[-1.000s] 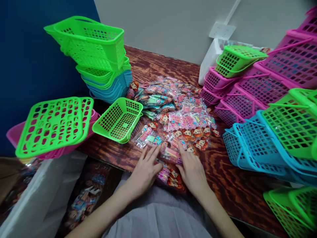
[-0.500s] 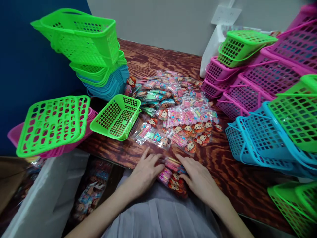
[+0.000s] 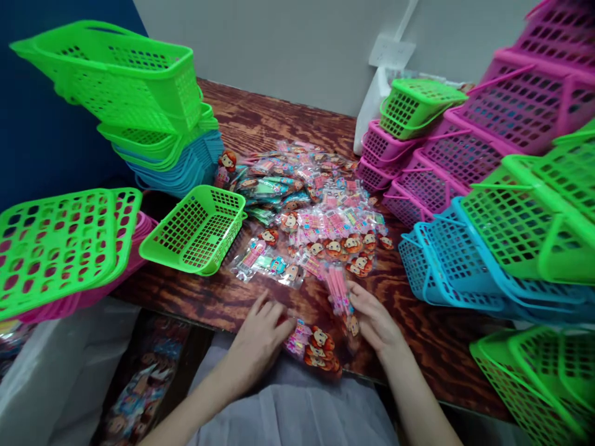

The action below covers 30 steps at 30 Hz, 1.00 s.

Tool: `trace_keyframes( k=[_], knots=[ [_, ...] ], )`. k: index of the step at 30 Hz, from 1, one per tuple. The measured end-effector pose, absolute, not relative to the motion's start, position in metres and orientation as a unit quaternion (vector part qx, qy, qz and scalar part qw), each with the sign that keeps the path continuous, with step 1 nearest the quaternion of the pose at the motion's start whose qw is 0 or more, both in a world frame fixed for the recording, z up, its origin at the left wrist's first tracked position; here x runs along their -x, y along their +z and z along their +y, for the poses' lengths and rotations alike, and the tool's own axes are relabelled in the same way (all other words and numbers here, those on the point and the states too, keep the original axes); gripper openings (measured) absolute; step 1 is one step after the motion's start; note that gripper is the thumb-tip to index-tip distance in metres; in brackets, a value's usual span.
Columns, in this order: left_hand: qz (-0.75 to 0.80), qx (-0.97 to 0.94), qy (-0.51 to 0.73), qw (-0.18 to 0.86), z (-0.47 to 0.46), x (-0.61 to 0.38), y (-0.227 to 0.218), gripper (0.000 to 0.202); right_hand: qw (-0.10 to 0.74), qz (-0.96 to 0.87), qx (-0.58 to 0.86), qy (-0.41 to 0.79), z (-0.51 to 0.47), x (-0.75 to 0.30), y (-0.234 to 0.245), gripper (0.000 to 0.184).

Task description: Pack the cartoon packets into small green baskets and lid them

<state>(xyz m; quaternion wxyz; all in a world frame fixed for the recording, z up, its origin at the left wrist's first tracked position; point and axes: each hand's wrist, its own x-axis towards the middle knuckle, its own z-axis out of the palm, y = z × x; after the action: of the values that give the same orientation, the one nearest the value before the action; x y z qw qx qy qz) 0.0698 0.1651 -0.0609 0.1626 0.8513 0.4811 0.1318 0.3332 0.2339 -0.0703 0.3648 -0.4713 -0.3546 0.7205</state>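
- While the left hand (image 3: pixel 261 334) rests low over the table (image 3: pixel 446 347), its fingers are bent and its thumb touches the left edge of a little stack of packets (image 3: pixel 320 347); I cannot tell if they grip it.
- The right hand (image 3: pixel 375 319) pinches 1 clear packet (image 3: pixel 339 291) between its thumb and fingers. This packet is tipped up, with pink sticks at the top and a red-haired face picture near the bottom.
- The little stack lies between the 2 hands, just right of the left thumb and nearer the body than the right fingers. It shows red-haired face pictures too.
- Just past the left fingers, some loose packets (image 3: pixel 269 260) lie flat.
- Past the right fingers is a row of packets (image 3: pixel 337 229) that overlap. Farther from both hands sits a messy heap of packets (image 3: pixel 279 183).
- To the left of the left fingers, and farther off, is an open green basket (image 3: pixel 204 238). More to the left are flat green grids (image 3: pixel 60 241).
- To the right of the right fingers, well apart, are blue baskets (image 3: pixel 474 266), with pink baskets (image 3: pixel 511 102) behind them.
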Motion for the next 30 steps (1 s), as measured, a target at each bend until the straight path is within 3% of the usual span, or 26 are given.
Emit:
trace_keyframes(
  k=[3, 7, 19, 30],
  knots=[
    [0.467, -0.855, 0.141, 0.178, 0.166, -0.070, -0.063, 0.036, 0.410, -0.258, 0.454, 0.748, 0.232, -0.335, -0.080, 0.031],
    [0.457, -0.853, 0.145, 0.207, 0.165, -0.070, -0.064, 0.041, 0.410, -0.218, 0.441, 0.768, 0.227, -0.332, -0.089, 0.021],
    [0.459, -0.856, 0.152, 0.181, 0.166, -0.064, -0.055, 0.039, 0.406, -0.212, 0.432, 0.777, 0.226, -0.316, -0.082, 0.032],
    [0.459, -0.849, 0.186, 0.185, 0.163, -0.061, -0.060, 0.032, 0.378, -0.244, 0.434, 0.781, 0.228, -0.320, -0.087, 0.023]
  ],
)
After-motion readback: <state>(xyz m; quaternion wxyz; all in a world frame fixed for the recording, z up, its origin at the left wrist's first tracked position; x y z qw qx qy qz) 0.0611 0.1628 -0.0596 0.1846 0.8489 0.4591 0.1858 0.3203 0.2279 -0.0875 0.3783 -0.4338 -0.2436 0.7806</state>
